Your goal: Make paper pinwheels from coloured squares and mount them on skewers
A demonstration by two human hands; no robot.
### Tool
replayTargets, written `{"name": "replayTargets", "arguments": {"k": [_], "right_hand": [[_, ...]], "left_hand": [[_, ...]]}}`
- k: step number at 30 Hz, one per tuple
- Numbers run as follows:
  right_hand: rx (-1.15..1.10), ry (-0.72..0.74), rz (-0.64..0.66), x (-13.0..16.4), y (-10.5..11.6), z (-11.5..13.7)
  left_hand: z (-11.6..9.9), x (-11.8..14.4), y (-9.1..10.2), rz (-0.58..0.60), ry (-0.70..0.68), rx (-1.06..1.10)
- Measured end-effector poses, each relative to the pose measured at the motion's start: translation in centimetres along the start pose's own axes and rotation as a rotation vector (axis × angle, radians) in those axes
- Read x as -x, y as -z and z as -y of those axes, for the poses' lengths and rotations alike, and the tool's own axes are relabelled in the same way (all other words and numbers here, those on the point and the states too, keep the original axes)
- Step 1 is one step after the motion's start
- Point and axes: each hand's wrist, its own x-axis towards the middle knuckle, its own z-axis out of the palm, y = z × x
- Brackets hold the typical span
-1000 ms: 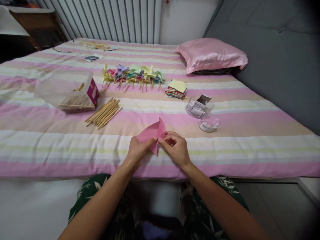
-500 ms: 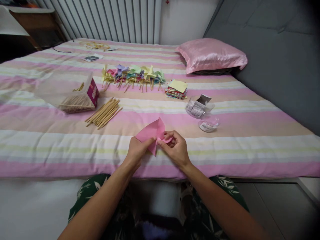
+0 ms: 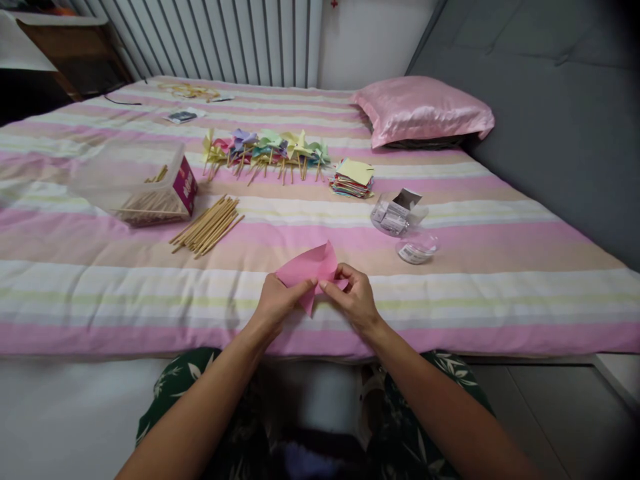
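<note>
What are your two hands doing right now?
Left hand: fingers shut on the pink paper.
Right hand: fingers shut on the same pink paper.

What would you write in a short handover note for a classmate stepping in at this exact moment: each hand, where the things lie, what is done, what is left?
Left hand: pinching the pink paper at its left side.
Right hand: pinching the same paper at its right side, above the bed edge.
Things: loose sticks and a box of sticks lie to the left; the paper stack and two small clear tubs to the right.
Done: a row of pinwheels on sticks lies further back.
Left: the pink paper is only partly folded and has no stick.
</note>
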Motion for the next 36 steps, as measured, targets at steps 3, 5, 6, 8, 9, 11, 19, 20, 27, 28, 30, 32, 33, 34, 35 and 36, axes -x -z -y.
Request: {"name": "replayTargets", "arguments": {"k": [3,5,6,8,9,11,19,20,27,28,30,32,33,34,35,36], "right_hand": [[0.015,-0.018,-0.006,-0.1,0.0,0.2],[0.024,-0.018,-0.016,-0.1,0.1,0.3],[0.027,-0.017,-0.018,-0.2,0.1,0.3],[0.039,-0.019,-0.018,-0.2,0.1,0.3],[0.047,-0.025,-0.018,-0.2,0.1,0.2],[0.058,-0.041,-0.02,-0.2,0.1,0.1],[0.02,-0.06,-0.025,-0.3,0.3,0.0],[0.007,-0.073,-0.012,-0.3,0.3,0.0],[-0.235,-0.336,0.151,-0.5,1.4,0.6],[-0.264,-0.369,0.182,-0.6,1.6,0.7],[-0.282,-0.404,0.256,-0.7,1.9,0.9],[-0.25,-0.406,0.332,-0.7,2.2,1.1],[-0.224,-0.399,0.366,-0.8,2.3,1.2],[-0.198,-0.391,0.393,-0.8,2.4,1.2],[-0.176,-0.381,0.416,-0.8,2.4,1.3],[-0.158,-0.372,0.433,-0.8,2.5,1.3]], "left_hand": [[0.0,0.0,0.0,-0.005,0.006,-0.02],[0.0,0.0,-0.1,-0.01,0.01,-0.032],[0.0,0.0,-0.1,-0.009,0.012,-0.036],[-0.1,0.0,-0.2,0.0,0.014,-0.038],[-0.1,0.0,-0.2,0.006,0.012,-0.038],[-0.2,0.0,-0.2,0.006,0.01,-0.044],[0.0,-0.1,0.0,0.014,0.043,-0.091],[-0.1,-0.1,0.0,0.033,0.045,-0.081],[-1.9,0.0,0.9,0.21,0.159,0.049],[-2.2,0.0,1.0,0.221,0.182,0.07],[-2.4,-0.1,1.3,0.228,0.215,0.088],[-2.5,-0.2,1.5,0.246,0.24,0.067],[-2.4,-0.2,1.6,0.27,0.254,0.05],[-2.4,-0.2,1.6,0.303,0.269,0.032],[-2.3,-0.1,1.6,0.333,0.285,0.012],[-2.2,-0.1,1.6,0.356,0.298,-0.011]]}}
